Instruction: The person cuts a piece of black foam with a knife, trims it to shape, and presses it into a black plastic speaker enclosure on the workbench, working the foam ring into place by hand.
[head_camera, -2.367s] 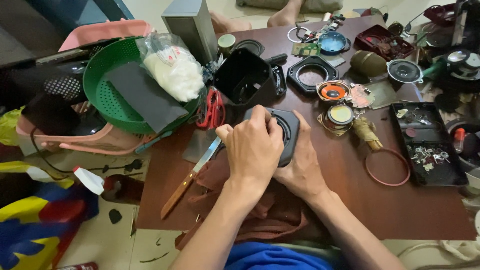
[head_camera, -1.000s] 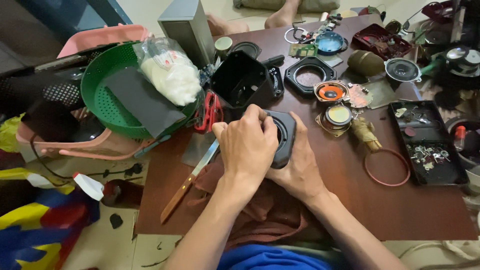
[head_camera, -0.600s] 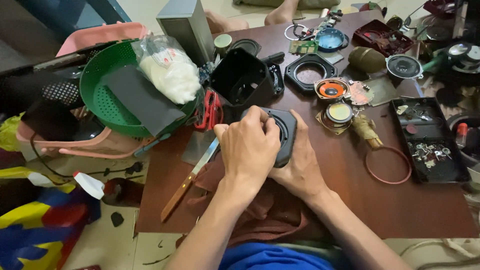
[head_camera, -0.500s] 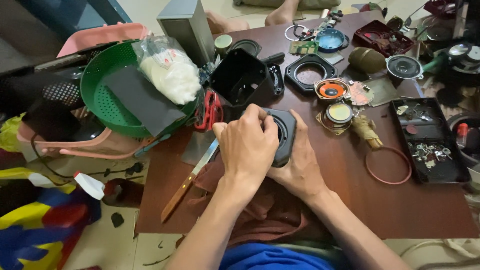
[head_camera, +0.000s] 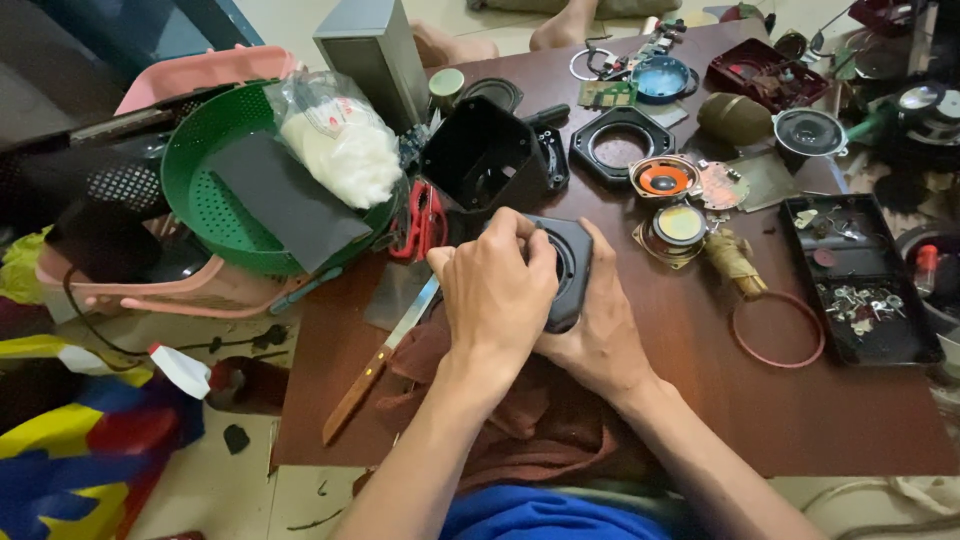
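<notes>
Barely shifted since before – both hands, left hand and right hand, grip the speaker frame; knife lies close – a slip risks 1 cut

Both hands grip a black square plastic speaker frame: left hand on top, right hand beneath. A wooden-handled knife lies left of the grip, a black hollow plastic housing behind it, a thin reddish rubber ring right.
</notes>
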